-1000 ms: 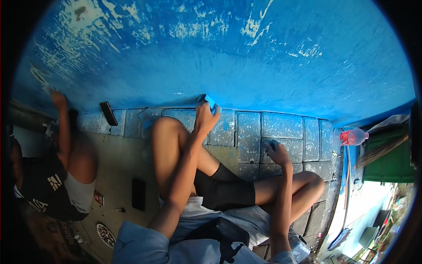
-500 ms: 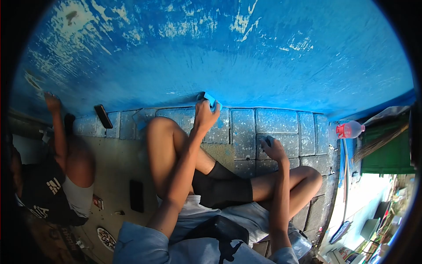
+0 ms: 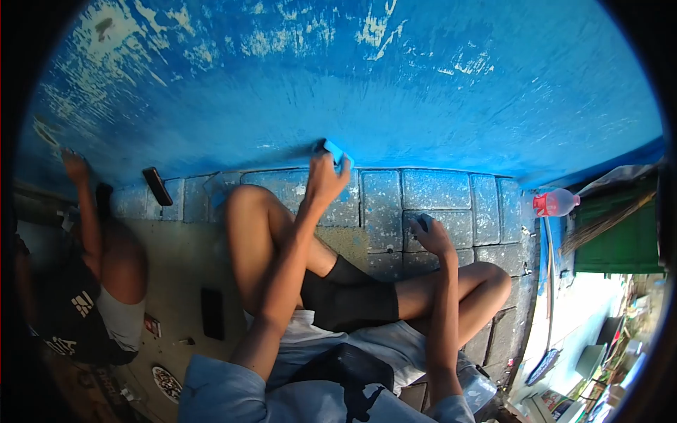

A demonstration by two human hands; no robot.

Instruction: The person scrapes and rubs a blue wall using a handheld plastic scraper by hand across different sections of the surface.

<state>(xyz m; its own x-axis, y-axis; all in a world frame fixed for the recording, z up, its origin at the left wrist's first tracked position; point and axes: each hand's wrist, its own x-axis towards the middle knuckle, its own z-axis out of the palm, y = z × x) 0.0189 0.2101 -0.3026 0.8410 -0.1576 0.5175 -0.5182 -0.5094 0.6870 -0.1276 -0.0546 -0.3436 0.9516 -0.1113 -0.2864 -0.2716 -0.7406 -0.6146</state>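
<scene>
My left hand (image 3: 326, 179) grips a folded light-blue sheet (image 3: 334, 150) that looks like sandpaper, pressed against the lower part of the blue wall (image 3: 395, 92). Fingers and thumb wrap its sides, hiding part of it. Over the paving bricks (image 3: 437, 189), beside my bent right leg, my right hand (image 3: 435, 239) is closed around a small dark grey-blue piece (image 3: 424, 222); its kind is not clear. White scraped patches (image 3: 289, 39) mark the wall higher up.
At left another person's hand (image 3: 73, 166) touches the wall. A dark phone-like object (image 3: 156, 186) lies at the wall's foot, and a black phone (image 3: 212, 314) on the floor. At right are a plastic bottle (image 3: 556, 203), a broom (image 3: 610, 220) and a long-handled brush (image 3: 543, 366).
My left hand has shifted slightly up the wall with the blue sheet. The whole view has slid a little to the left. Both hands keep their hold.
</scene>
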